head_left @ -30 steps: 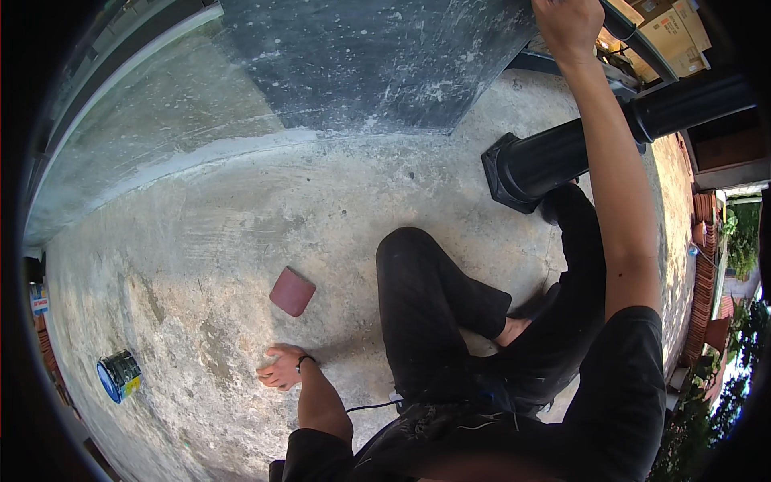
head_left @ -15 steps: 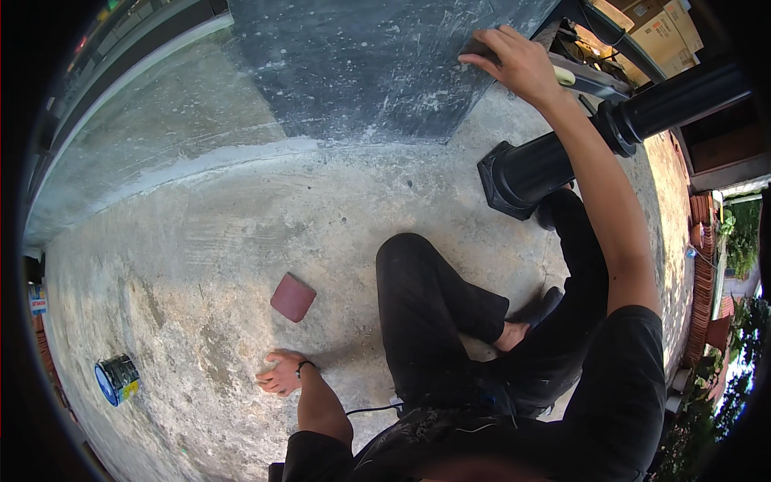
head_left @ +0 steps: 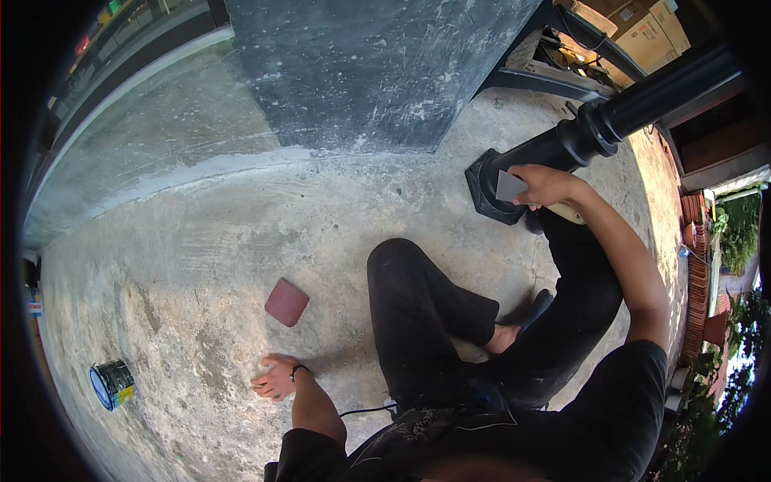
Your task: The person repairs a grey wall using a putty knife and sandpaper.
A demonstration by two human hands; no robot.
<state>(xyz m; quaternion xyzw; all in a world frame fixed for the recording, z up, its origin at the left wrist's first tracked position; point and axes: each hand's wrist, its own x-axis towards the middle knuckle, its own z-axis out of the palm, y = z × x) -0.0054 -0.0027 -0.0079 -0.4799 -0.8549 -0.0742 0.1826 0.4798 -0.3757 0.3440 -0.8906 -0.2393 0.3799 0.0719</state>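
My right hand (head_left: 548, 186) is closed around a putty knife. Its flat grey blade (head_left: 509, 187) juts out to the left in front of the black post's base, and its cream handle (head_left: 568, 213) shows below the hand. I cannot tell whether the blade touches the post. Down on the concrete, my left hand (head_left: 275, 377) rests with its fingers apart, holding nothing. A reddish-brown square (head_left: 287, 303), perhaps folded sandpaper, lies a little beyond it. My black-clad legs (head_left: 418, 321) are folded on the floor between the two hands.
The black post (head_left: 554, 149) slants up to the right. A dark, white-speckled wall panel (head_left: 361, 76) stands ahead. At the left is a small paint can (head_left: 114, 384); at the back right are cardboard boxes (head_left: 650, 40). A thin black cable (head_left: 369, 411) runs beside me.
My right hand has come down and nearer, from the dark wall panel to the base of the black post, with the putty knife in it. My left hand stays on the floor.
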